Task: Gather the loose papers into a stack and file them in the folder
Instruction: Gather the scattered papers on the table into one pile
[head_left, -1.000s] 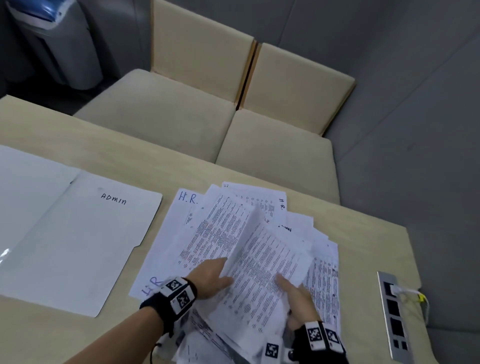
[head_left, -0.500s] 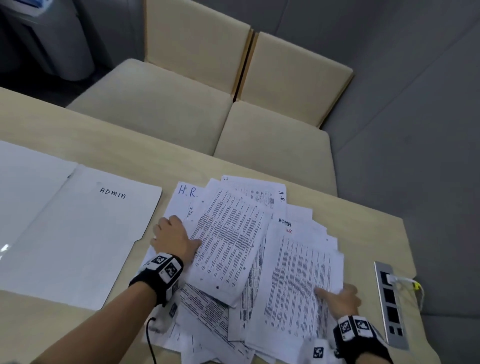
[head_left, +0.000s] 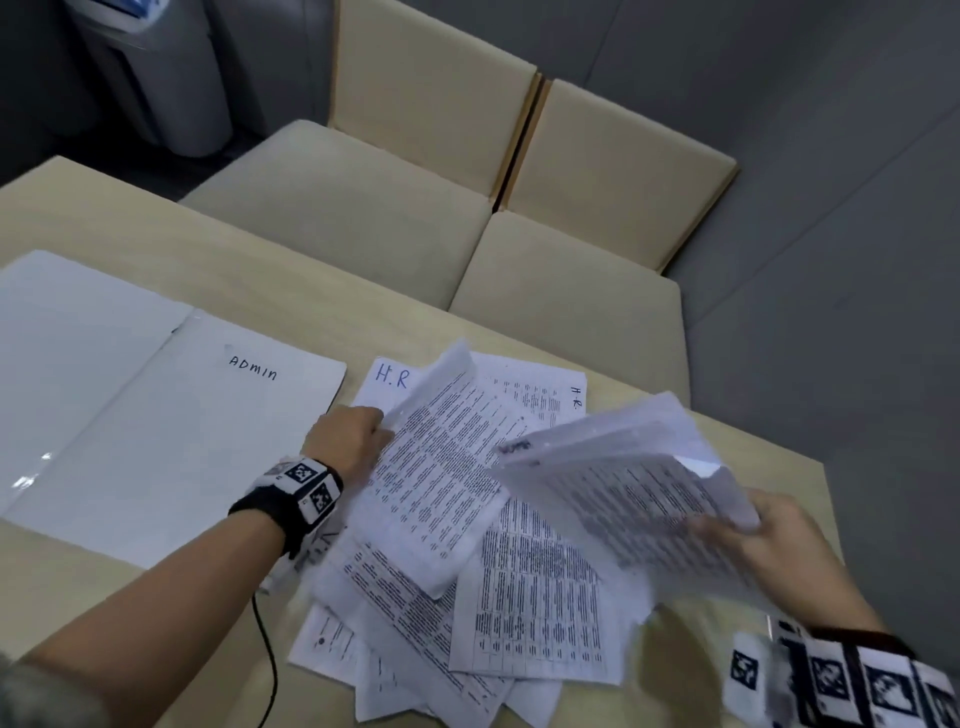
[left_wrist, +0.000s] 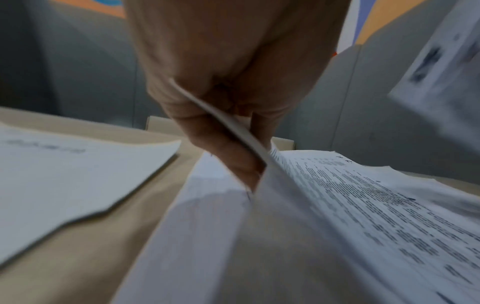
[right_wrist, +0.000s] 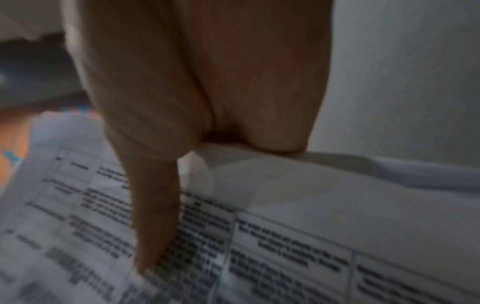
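On the table (head_left: 156, 249), right of the open folder (head_left: 156, 431), our left hand (head_left: 345, 441) and right hand (head_left: 779, 540) each grasp loose papers (head_left: 519, 597), which may slip and scatter.

light: dim, even | glare: folder (head_left: 31, 478) | blur: both wrist views, right worst | edges: wide-angle bend

Pale wood desk (head_left: 171, 249), two beige cushioned seats (head_left: 374, 197) side by side beyond its far edge, grey wall, what looks like a grey bin (head_left: 156, 78) with blue top at upper left
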